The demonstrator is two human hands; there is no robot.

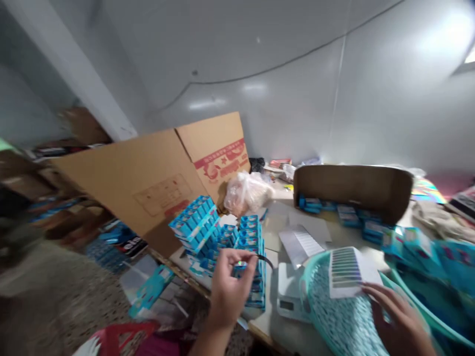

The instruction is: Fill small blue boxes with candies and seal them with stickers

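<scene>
Thumb and forefinger of my left hand [232, 284] pinch one end of a thin dark curved strip [266, 260], in front of stacked small blue boxes [249, 232]. My right hand [399, 314] grips the lower right edge of a white sheet [345, 273] with a column of dark, shiny stripes on it. That sheet is over a turquoise basin [303, 287] filled with small pale blue pieces [341, 321]. Partly under the basin's left side, a white scale [291, 289] with a small display rests on the table.
A large cardboard sheet [148, 173] leans behind the stacks. Plastic bags [248, 190] lie beside it. An open brown carton [352, 190] holds blue boxes. At the right, another basin [426, 306] carries more boxes. Striped sheets [302, 242] lie mid-table.
</scene>
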